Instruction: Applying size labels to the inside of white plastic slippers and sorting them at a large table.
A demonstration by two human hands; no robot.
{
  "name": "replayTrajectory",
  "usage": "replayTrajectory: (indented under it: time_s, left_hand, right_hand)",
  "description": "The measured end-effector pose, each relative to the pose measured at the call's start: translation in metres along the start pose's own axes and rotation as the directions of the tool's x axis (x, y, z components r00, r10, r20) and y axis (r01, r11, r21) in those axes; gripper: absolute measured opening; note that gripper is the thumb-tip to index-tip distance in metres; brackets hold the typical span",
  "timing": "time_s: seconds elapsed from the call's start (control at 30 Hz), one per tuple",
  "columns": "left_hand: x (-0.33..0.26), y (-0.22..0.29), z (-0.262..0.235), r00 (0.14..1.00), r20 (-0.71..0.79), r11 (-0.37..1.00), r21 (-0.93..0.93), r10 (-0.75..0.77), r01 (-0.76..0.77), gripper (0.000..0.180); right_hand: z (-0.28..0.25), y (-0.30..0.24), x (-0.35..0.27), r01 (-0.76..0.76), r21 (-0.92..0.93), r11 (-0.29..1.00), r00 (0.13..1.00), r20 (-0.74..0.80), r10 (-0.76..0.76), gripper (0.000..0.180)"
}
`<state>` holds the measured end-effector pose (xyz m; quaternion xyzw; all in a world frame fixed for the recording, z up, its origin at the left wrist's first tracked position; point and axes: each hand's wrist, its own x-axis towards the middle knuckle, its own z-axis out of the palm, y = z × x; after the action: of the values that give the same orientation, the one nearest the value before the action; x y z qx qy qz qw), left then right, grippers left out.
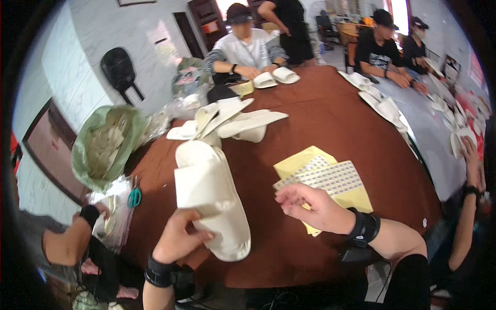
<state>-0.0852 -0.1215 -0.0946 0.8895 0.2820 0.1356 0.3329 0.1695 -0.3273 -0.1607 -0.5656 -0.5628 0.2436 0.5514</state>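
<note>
My left hand (178, 235) grips a pair of white slippers (209, 199) near the heel end, holding them just above the brown table (330, 124). My right hand (310, 205) hovers over a sheet of small stickers (323, 176) that lies on yellow backing paper (299, 161); its fingers are pinched together, and whether a sticker is between them cannot be told. Both wrists wear black bands.
A heap of white slippers (230, 121) lies further back on the table. A green bag (106, 144) full of wrappers and teal scissors (134, 197) sit at the left. Other people sit around the table, with more slippers (276, 77) near them; another person's arm (70, 237) reaches in at the lower left.
</note>
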Motion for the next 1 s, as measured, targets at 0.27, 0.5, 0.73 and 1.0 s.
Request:
replayTrajectory:
  time_s: [0.27,0.5,0.73,1.0]
  left_hand:
    - [-0.001,0.034,0.033,0.826,0.493,0.938,0.053,0.273,-0.342,0.048]
    - [-0.003,0.063,0.032,0.797,0.529,0.929,0.039,0.292,-0.367,0.039]
    - [-0.004,0.038,0.027,0.926,0.301,0.948,-0.286,0.227,-0.139,0.051]
    - [-0.009,0.007,0.026,0.995,0.104,0.859,-0.509,0.009,0.045,0.045]
  right_hand:
    - [-0.025,-0.004,0.012,0.020,0.220,0.975,0.992,-0.128,0.009,0.050]
    - [-0.030,-0.002,0.010,-0.173,0.035,0.984,0.985,0.015,0.172,0.033]
    - [-0.032,-0.001,0.012,-0.115,0.370,0.922,0.962,-0.189,0.196,0.027]
    - [-0.053,-0.005,0.018,0.005,0.622,0.783,0.900,-0.343,0.267,0.030]
